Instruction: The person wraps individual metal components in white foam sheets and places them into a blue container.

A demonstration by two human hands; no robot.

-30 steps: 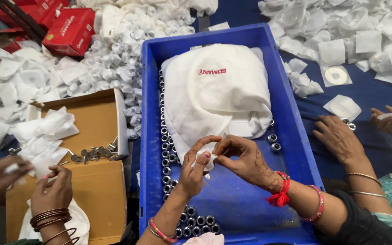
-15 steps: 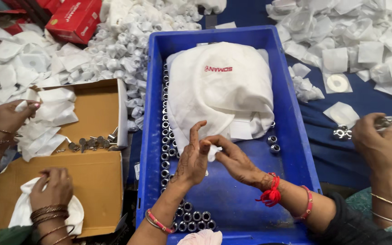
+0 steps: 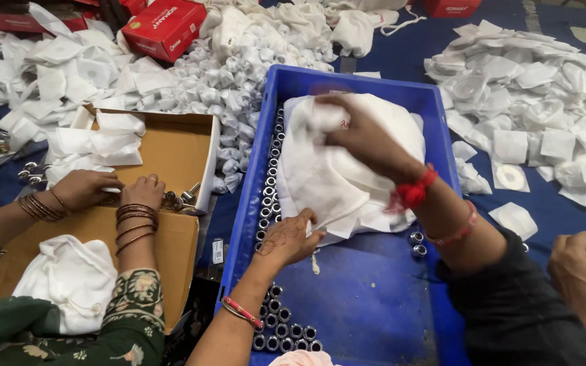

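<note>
White cloth bag (image 3: 347,169) lies in the far half of a blue crate (image 3: 374,298), heaped over the crate floor and reaching its far wall. Right hand (image 3: 357,132) rests on top of the bag near the far end, fingers bent onto the fabric; the hand is blurred, so whether it is pinching the cloth or only pressing cannot be told. A red thread band sits at that wrist. Left hand (image 3: 293,237) is at the bag's near edge, fingers curled together over the cloth border, touching it. Metal rings (image 3: 269,183) stand in a row along the crate's left wall, with more in the near left corner.

Left of the crate stands an open cardboard box (image 3: 171,156); another person's two hands (image 3: 113,193), with bangles, rest at its near rim. White wrappers (image 3: 537,88) lie heaped on the blue sheet right of the crate. A red carton (image 3: 164,27) lies beyond the box. A third person's hand (image 3: 581,268) shows at the right edge.
</note>
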